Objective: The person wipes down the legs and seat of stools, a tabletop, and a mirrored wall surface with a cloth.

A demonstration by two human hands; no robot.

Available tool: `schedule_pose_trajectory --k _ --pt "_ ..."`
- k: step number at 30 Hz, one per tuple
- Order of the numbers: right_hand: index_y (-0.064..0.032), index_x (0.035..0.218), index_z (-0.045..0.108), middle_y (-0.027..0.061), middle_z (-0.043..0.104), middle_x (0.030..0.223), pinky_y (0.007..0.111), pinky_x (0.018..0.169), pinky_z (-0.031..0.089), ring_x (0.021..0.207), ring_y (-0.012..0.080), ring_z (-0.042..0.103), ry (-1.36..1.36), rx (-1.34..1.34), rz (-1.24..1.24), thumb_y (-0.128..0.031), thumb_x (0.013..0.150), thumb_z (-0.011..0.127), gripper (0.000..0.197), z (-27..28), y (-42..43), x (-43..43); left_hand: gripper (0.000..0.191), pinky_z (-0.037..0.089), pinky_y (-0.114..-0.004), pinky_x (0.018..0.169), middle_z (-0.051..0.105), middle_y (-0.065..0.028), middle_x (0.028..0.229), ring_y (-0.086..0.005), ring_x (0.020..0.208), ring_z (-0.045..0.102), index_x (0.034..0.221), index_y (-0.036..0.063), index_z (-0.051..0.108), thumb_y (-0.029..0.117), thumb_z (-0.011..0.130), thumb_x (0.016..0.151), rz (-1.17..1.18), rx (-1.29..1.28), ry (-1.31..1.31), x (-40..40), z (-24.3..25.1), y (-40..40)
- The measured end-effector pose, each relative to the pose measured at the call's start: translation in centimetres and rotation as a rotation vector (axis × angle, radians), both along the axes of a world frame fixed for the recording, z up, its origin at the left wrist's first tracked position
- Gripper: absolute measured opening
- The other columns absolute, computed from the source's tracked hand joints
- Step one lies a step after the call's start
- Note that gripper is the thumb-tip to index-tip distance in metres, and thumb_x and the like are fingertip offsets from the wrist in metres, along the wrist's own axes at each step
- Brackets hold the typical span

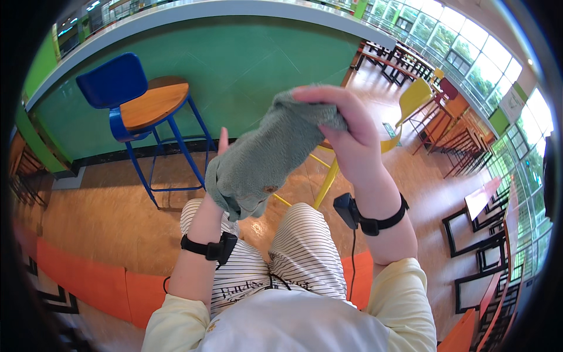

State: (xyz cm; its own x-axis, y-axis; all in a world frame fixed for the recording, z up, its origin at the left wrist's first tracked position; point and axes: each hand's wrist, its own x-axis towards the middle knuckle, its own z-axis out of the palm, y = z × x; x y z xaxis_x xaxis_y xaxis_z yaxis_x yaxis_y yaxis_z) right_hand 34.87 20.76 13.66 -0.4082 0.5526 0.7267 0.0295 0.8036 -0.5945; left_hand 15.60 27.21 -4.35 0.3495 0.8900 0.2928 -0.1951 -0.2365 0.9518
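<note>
A grey-green knitted cloth item (272, 149), with a small brown patch near its lower edge, is stretched between my two hands above my lap. My right hand (347, 114) pinches its upper right end, with the fingers bent over the fabric. The lower left end covers most of my left hand (223, 143); only a raised digit and the wrist show, and the other fingers are hidden under the cloth. Both forearms wear black straps with small devices. Striped trousers (303, 237) cover my knees below the cloth.
A blue bar chair with a wooden seat (154, 105) stands ahead on the left, by a green counter (246, 66). A yellow chair (413, 101) is at the right, partly behind my right hand. I sit on an orange bench (83, 268). Tables and benches stand farther right.
</note>
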Motion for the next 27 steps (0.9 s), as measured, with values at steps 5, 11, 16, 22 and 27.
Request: schedule_pose_trajectory --k 5,11,16,22,27 --pt "-0.0010 0.116 0.055 0.0074 0.058 0.111 0.028 0.096 0.040 0.109 0.0165 0.054 -0.039 -0.158 -0.147 0.016 0.077 0.041 0.045 -1.5 1.1 2.3 0.024 0.043 -0.027 0.089 0.060 -0.0058 0.112 -0.0161 0.097 0.057 0.108 0.0023 0.057 0.004 0.055 0.085 -0.042 -0.163 0.043 -2.8 -2.0 -0.8" --pt "-0.0029 0.120 0.053 0.0075 0.058 0.109 0.027 0.090 0.043 0.103 0.0134 0.055 0.283 -0.509 -0.124 0.006 0.088 0.038 0.037 -3.2 3.7 7.0 0.023 0.044 -0.028 0.073 0.055 -0.0099 0.082 -0.0222 0.079 0.057 0.094 0.0007 0.057 -0.002 0.059 0.072 0.495 0.409 0.392 -3.8 0.3 -1.3" --pt "-0.0024 0.121 0.052 0.0069 0.056 0.107 0.026 0.084 0.047 0.100 0.0137 0.056 0.330 -0.596 -0.180 0.002 0.090 0.039 0.034 -3.8 3.8 7.6 0.029 0.044 -0.027 0.078 0.060 -0.0081 0.092 -0.0172 0.087 0.058 0.104 0.0024 0.057 -0.004 0.053 0.075 0.235 0.048 0.249 -2.7 1.9 -1.9" --pt "0.0009 0.122 0.050 0.0090 0.057 0.107 0.029 0.087 0.048 0.101 0.0172 0.058 0.344 -0.653 -0.159 0.000 0.091 0.038 0.033 -2.6 3.9 7.4 0.035 0.044 -0.025 0.088 0.062 -0.0057 0.105 -0.0135 0.098 0.057 0.113 0.0005 0.057 -0.006 0.047 0.080 0.174 -0.072 0.009 -3.1 2.0 -1.3" --pt "0.0049 0.122 0.048 0.0137 0.057 0.110 0.033 0.091 0.048 0.103 0.0214 0.058 0.455 -0.775 -0.090 -0.002 0.093 0.037 0.032 -2.6 3.8 7.5 0.033 0.044 -0.029 0.092 0.061 -0.0080 0.110 -0.0162 0.104 0.057 0.113 0.0000 0.057 -0.001 0.047 0.082 0.114 -0.137 -0.171 -3.2 3.1 -1.5"
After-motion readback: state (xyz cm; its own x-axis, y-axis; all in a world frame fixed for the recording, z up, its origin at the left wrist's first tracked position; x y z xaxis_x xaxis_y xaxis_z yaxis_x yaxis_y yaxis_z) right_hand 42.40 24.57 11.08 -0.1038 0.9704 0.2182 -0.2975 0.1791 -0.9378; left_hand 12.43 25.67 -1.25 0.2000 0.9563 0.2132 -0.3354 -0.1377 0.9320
